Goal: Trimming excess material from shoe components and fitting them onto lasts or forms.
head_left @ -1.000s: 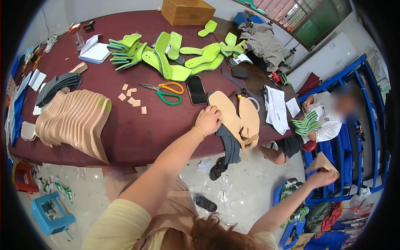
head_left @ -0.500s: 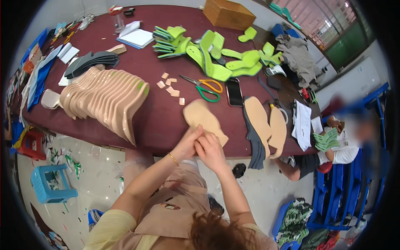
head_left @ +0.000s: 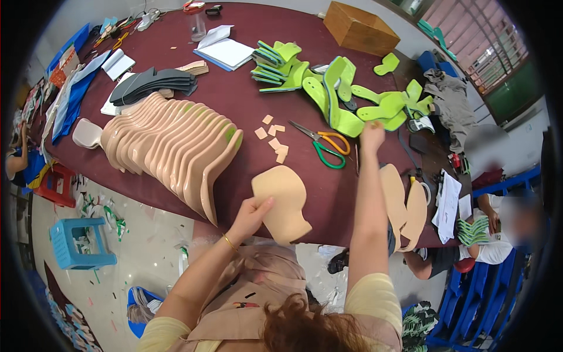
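Observation:
My left hand (head_left: 251, 216) grips a beige insole piece (head_left: 284, 202) by its left edge, thumb on top, above the table's near edge. Farther off, my right hand (head_left: 372, 134) reaches out with curled fingers at the near end of a lime-green insole (head_left: 384, 111). Whatever those fingers pinch, if anything, is hidden. Scissors (head_left: 321, 143) with orange and green handles lie left of the right hand, beside several small beige squares (head_left: 274, 142). Beige insoles (head_left: 394, 196) lie right of my right forearm, which covers most of the phone.
A long row of glossy beige insoles (head_left: 170, 141) stands on the maroon table (head_left: 234, 105), with dark grey pieces (head_left: 155, 85) behind it. A notebook (head_left: 226, 50) and wooden box (head_left: 360, 29) sit farther back. A blue stool (head_left: 82, 243) is left; another person (head_left: 495, 223) sits at right.
My hands were together over the beige insole piece and have parted. The left now holds the piece, turned and shifted slightly; the right has moved away, up and right, to the lime-green insoles.

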